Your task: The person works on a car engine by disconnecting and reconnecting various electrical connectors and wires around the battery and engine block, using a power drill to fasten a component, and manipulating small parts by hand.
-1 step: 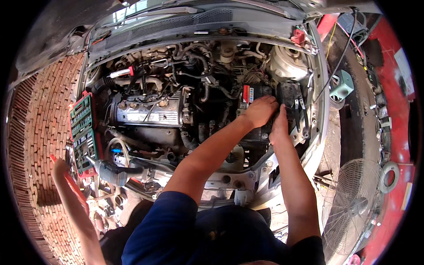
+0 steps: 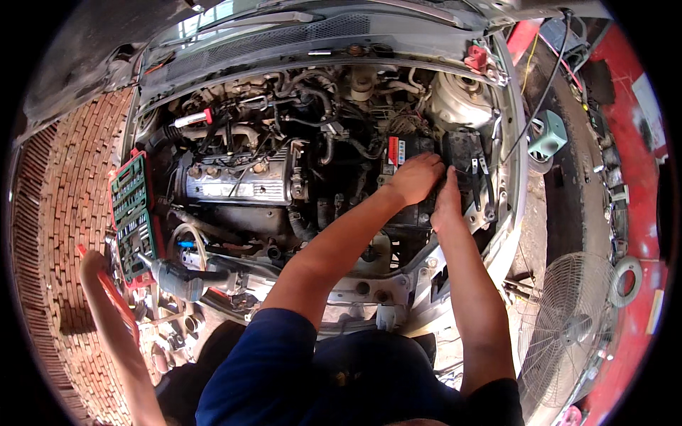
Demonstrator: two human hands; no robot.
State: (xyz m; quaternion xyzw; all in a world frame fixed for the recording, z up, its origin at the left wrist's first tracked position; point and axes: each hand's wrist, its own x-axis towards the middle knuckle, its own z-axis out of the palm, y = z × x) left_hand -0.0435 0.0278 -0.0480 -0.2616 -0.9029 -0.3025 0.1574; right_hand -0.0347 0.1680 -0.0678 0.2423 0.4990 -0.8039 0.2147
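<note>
My left hand (image 2: 415,177) rests on top of the black car battery (image 2: 405,153) at the right side of the open engine bay (image 2: 284,142), fingers curled over its upper edge; whether the grip pinches anything, I cannot tell. My right hand (image 2: 447,202) lies just beside it, fingers pressed together against the black bracket (image 2: 465,153) next to the battery. A green socket set (image 2: 130,213) sits open on the left fender. Red brick paving (image 2: 67,213) lies left of the car; a standing fan (image 2: 572,330) is at lower right. Another person's arm (image 2: 114,319) reaches in at lower left
</note>
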